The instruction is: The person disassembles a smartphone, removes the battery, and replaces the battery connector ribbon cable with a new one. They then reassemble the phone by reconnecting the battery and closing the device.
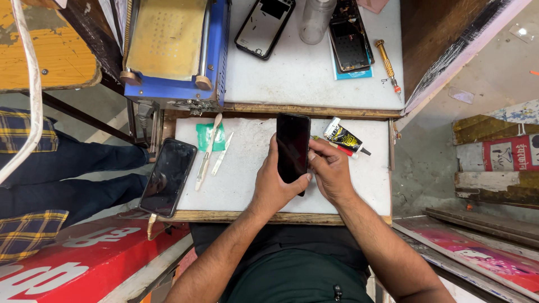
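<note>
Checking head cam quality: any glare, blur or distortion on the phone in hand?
Head view: sharp at centre; black phone in left hand shows a faint reflection, no harsh glare; right hand crisp; lighting soft and even; wide-angle bending toward the frame edges.

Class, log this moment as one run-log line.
left hand: grips black slab phone | right hand: touches its edge | nearby: black glue tube, white board

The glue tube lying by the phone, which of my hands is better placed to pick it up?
Probably the right hand. It sits just below the glue tube, fingers at the phone's right edge. The left hand holds the phone from its left, with the phone between it and the tube.
</note>
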`<state>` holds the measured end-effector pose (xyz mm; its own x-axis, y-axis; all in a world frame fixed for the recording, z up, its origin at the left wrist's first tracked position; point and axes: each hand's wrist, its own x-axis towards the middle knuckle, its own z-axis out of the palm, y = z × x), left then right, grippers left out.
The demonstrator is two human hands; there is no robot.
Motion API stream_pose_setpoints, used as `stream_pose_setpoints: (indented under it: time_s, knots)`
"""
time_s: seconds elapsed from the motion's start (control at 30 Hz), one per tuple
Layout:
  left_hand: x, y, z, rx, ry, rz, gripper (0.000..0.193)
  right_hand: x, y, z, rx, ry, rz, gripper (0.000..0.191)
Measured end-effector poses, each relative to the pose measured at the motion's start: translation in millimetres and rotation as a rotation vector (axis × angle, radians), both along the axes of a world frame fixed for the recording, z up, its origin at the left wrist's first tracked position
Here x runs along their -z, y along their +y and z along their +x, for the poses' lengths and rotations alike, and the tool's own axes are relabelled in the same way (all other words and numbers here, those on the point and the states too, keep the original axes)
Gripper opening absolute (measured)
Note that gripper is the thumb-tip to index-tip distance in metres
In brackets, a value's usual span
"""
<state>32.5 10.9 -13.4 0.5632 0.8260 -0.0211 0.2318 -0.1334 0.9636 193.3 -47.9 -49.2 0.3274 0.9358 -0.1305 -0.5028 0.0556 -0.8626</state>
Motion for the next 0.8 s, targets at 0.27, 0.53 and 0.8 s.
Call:
stream_pose_setpoints:
  time_s: [0.27,0.53,0.8]
  knots:
    - [0,-1,0,0.006,0.052,-0.014,0.114,1,-1,0,-0.006,0.021,-0.010,0.031]
    - [6,-2,0,-0.001,0.079,0.038,0.116,2,-2,-1,-0.012,0.049,0.002,0.032]
    - [11,-3,0,0.003,0.104,0.054,0.118,9,-4,1,-0.011,0.051,-0.016,0.032]
